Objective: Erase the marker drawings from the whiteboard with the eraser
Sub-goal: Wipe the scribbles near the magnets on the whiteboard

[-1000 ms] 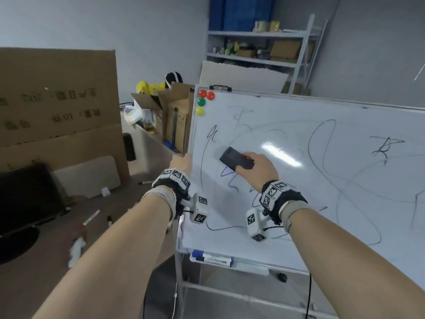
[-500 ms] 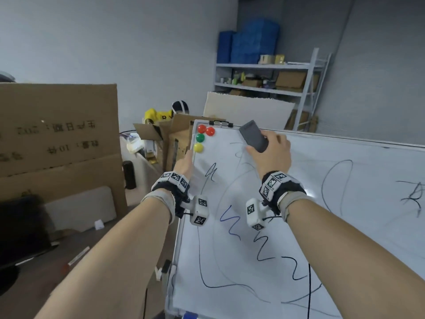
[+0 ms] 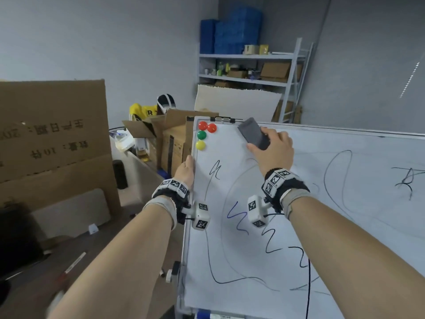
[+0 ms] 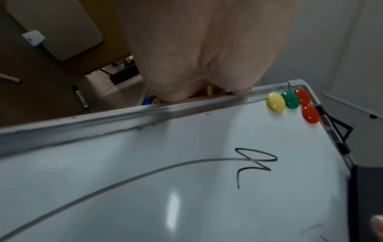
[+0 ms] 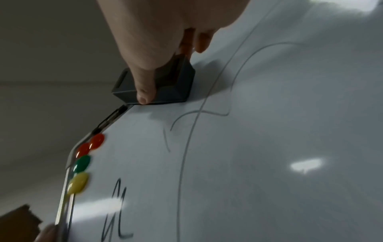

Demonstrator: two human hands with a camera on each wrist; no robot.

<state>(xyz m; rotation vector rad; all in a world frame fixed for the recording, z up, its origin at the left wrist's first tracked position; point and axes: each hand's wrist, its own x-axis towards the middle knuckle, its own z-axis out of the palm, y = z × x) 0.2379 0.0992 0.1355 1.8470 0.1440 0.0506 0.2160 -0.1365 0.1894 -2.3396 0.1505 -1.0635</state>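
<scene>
The whiteboard (image 3: 287, 203) fills the right of the head view, tilted away on its stand and covered in looping black and blue marker lines (image 3: 271, 245) — most of the erasing, by my reading, is not yet done. Behind it stand cardboard boxes (image 3: 53, 134) and a metal shelf (image 3: 250, 65), none of them in the way. The left hand (image 3: 187, 171) clasps the board's left frame, fingers curled over the edge behind it, just below the four round magnets (image 3: 202, 137) in the upper left corner. The right hand (image 3: 273, 150) grips the dark grey eraser (image 3: 254, 134) with thumb on one side and fingers on the other, pressing its face flat against the board right at the top frame, a little to the right of the magnets. Risks from here: the eraser sits so close to the top rim that a stroke further upward could run off the board or catch on the clip (image 3: 224, 119) fixed to the frame there. A sweep to the left could knock the magnets loose. The board looks free to tip on its stand — should the steadying hold slacken, firm pressure would likely push the surface away and leave streaks behind.
</scene>
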